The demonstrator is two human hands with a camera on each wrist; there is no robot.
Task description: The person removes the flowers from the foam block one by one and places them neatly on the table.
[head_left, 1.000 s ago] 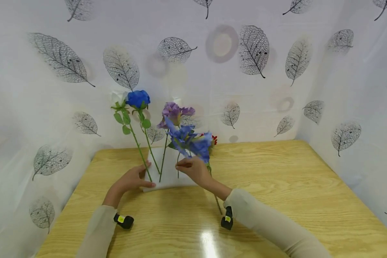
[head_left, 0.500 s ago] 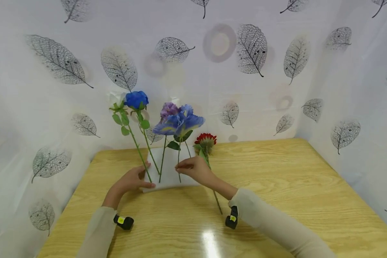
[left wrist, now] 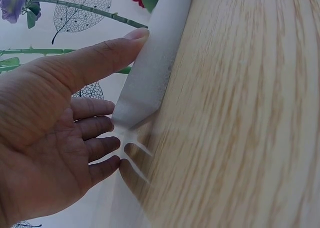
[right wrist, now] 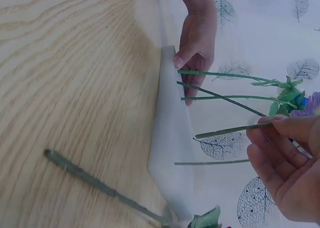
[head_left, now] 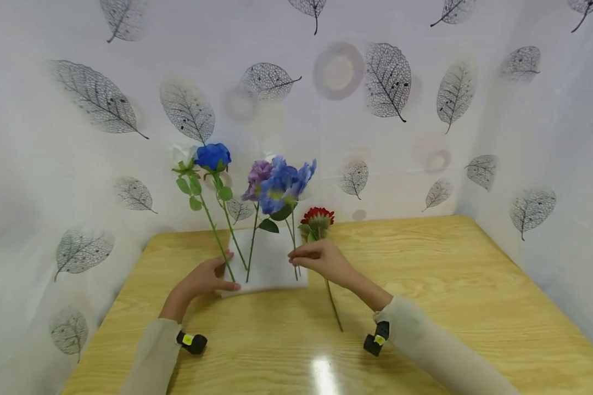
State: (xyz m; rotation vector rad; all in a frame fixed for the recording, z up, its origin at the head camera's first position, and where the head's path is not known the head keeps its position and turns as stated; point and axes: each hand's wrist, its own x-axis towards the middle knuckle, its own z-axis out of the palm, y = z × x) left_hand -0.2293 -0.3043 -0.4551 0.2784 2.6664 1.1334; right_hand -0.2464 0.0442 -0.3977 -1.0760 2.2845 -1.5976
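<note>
My left hand [head_left: 202, 277] grips the left end of a white foam block [head_left: 272, 263], thumb along the front and fingers at the side. Three stems stand in its left part, bearing a white rose [head_left: 183, 155], a blue rose [head_left: 212, 156] and a purple flower [head_left: 255, 178]. With thumb and fingertips my right hand [head_left: 323, 262] pinches the stem of a blue iris [head_left: 281, 184] above the block's right part. In the right wrist view, that stem's lower end [right wrist: 200, 136] hangs free above the foam. Another upright stem [right wrist: 210, 163] stands in the block nearby.
A red flower [head_left: 318, 218] lies right of the block, its stem [head_left: 333, 307] pointing toward the front of the wooden table [head_left: 425, 285]. A white curtain [head_left: 336, 126] with leaf prints hangs behind and at both sides.
My right hand has moved right with the blue iris, whose bloom swung upright and turned. My left hand has stayed at the block's left end.
</note>
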